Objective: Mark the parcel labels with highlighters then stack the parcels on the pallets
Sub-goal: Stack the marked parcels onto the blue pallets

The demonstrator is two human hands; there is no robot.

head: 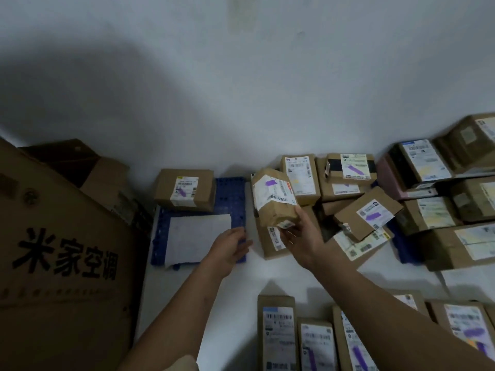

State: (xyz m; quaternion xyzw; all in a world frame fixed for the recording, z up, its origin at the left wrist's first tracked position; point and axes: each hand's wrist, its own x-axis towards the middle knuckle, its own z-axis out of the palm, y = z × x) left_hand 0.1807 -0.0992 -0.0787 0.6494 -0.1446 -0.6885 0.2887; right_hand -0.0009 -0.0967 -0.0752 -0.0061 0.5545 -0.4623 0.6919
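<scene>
My right hand (301,235) grips a small brown parcel (272,198) from below and holds it tilted in the air; its white label carries a purple mark. My left hand (231,243) reaches forward with loose fingers over the near right part of a blue pallet (231,194) and holds nothing. On that pallet stand one brown parcel (184,188) with a purple-marked label at the far end and a flat white sheet (198,236) in the middle. No highlighter is visible.
A heap of labelled parcels (375,210) covers a second blue pallet (399,243) on the right, against the white wall. More labelled parcels (316,341) lie on the floor at the bottom. A large printed carton (64,253) stands at the left.
</scene>
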